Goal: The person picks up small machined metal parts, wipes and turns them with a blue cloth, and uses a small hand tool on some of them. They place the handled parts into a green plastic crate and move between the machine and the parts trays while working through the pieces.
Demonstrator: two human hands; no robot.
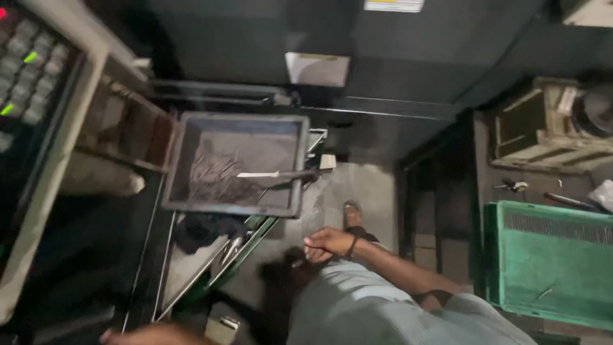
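The right hand point(327, 243) is hanging loosely curled and holding nothing, near one grey tray point(236, 165) of thin metal rods point(214, 176) too tangled to count. The left hand point(156, 335) is showing only at the bottom edge (blurred, so I cannot tell its grip). Reaching into the tray is probably going best slowly, lifting rods cleanly. One green crate point(552, 262) is sitting at the right.

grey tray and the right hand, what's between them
In the head view, between the grey tray and the right hand lie the green frame's edge and bare concrete floor.
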